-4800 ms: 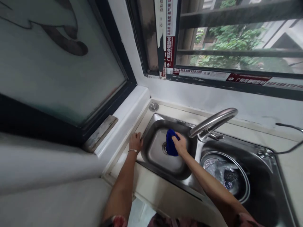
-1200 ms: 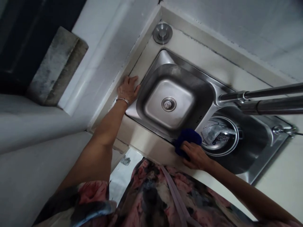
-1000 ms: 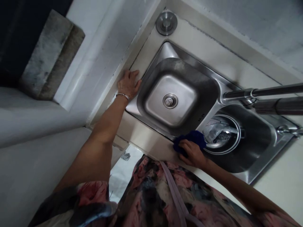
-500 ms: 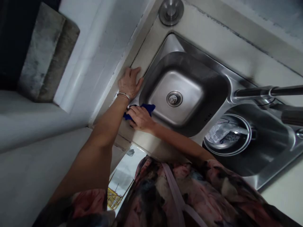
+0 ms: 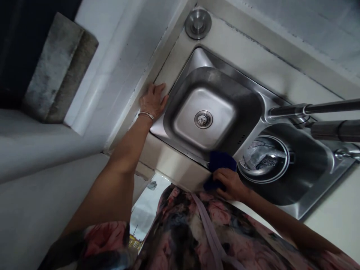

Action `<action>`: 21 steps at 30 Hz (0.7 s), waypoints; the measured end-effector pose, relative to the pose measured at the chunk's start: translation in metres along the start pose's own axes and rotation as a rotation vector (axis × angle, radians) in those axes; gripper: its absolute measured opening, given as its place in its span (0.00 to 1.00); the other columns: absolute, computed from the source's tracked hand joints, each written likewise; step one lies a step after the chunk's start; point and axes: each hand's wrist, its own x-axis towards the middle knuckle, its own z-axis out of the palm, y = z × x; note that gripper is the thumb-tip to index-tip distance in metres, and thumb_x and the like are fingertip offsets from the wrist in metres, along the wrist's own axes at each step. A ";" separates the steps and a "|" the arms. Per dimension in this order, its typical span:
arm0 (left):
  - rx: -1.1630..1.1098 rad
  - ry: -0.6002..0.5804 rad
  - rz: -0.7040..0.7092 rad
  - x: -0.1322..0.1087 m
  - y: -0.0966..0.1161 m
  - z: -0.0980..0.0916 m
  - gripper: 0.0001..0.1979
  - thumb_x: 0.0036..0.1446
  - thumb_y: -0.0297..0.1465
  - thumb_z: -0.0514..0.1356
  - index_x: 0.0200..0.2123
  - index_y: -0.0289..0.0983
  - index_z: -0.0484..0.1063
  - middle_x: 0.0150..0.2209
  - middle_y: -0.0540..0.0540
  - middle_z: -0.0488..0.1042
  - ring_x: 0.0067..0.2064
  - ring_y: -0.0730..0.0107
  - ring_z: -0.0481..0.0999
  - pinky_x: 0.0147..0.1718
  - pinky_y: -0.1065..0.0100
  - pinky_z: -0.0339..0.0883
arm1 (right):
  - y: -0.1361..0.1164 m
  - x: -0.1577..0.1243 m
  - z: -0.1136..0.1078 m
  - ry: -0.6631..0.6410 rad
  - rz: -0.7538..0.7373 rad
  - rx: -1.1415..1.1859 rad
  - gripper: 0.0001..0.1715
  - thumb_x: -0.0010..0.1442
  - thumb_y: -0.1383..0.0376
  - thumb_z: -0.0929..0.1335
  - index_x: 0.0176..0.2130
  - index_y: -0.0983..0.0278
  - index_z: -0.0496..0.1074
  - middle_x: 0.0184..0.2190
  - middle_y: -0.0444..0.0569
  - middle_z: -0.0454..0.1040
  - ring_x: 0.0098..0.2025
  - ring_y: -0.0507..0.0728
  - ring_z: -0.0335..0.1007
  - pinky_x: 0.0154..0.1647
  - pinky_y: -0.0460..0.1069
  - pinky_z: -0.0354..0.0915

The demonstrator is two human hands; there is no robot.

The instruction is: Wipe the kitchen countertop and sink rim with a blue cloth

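Observation:
Under my right hand (image 5: 229, 183) is a dark blue cloth (image 5: 222, 162), gripped by the fingers and spread over the front rim of the sink. Part of the cloth hangs over the basin's edge. My left hand (image 5: 153, 100) rests on the counter left of the steel sink basin (image 5: 204, 118), fingers apart and holding nothing. A bracelet circles the left wrist. At the bottom of the basin sits a round drain strainer (image 5: 203, 119).
A second basin (image 5: 306, 165) on the right holds a round pot (image 5: 287, 159) with metal ware inside. A faucet (image 5: 302, 110) reaches in from the right. A round metal stopper (image 5: 198, 24) stands on the back counter. The wall (image 5: 126, 56) rises close at the left.
My right hand has slid the blue cloth rightward along the front rim, from near the left hand to near the divider between basins. My left hand has stayed in place.

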 end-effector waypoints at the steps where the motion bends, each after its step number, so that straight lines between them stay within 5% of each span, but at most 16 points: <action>1: -0.005 -0.004 -0.006 0.000 0.000 0.001 0.29 0.71 0.47 0.50 0.72 0.52 0.61 0.68 0.43 0.65 0.63 0.49 0.71 0.57 0.51 0.69 | 0.001 0.001 0.001 0.003 0.000 0.004 0.13 0.56 0.66 0.65 0.43 0.60 0.69 0.40 0.52 0.77 0.40 0.60 0.71 0.41 0.54 0.64; 4: -0.016 -0.005 -0.019 0.000 0.001 0.001 0.28 0.71 0.47 0.50 0.72 0.51 0.61 0.68 0.45 0.65 0.62 0.51 0.71 0.57 0.52 0.68 | 0.006 0.041 0.014 -0.016 0.010 0.009 0.13 0.58 0.63 0.66 0.45 0.60 0.71 0.43 0.54 0.77 0.44 0.62 0.72 0.44 0.55 0.67; 8: 0.001 -0.026 -0.031 -0.002 0.004 -0.002 0.29 0.71 0.46 0.51 0.72 0.50 0.60 0.68 0.45 0.66 0.62 0.52 0.71 0.57 0.53 0.68 | 0.008 0.152 0.041 -0.094 0.106 0.030 0.13 0.60 0.61 0.67 0.45 0.61 0.73 0.43 0.54 0.77 0.44 0.63 0.71 0.46 0.56 0.68; 13: 0.014 -0.017 -0.010 0.000 0.002 -0.004 0.30 0.71 0.48 0.48 0.72 0.50 0.61 0.68 0.44 0.66 0.63 0.51 0.71 0.55 0.54 0.69 | -0.029 0.267 0.056 -0.102 0.146 -0.051 0.19 0.65 0.62 0.68 0.54 0.65 0.71 0.52 0.53 0.75 0.53 0.62 0.67 0.54 0.54 0.65; 17: -0.013 0.013 0.024 0.003 -0.002 -0.001 0.30 0.71 0.50 0.48 0.70 0.46 0.63 0.67 0.44 0.67 0.62 0.51 0.72 0.57 0.48 0.69 | -0.054 0.261 0.062 -0.032 0.303 -0.131 0.26 0.69 0.58 0.66 0.62 0.64 0.67 0.65 0.55 0.67 0.55 0.65 0.65 0.52 0.58 0.67; 21: -0.027 0.082 0.049 0.003 -0.004 0.001 0.29 0.69 0.48 0.51 0.69 0.46 0.63 0.65 0.43 0.68 0.65 0.48 0.67 0.62 0.37 0.65 | -0.044 0.173 0.056 0.022 0.449 -0.110 0.35 0.67 0.56 0.66 0.68 0.67 0.61 0.70 0.64 0.60 0.56 0.69 0.67 0.53 0.62 0.69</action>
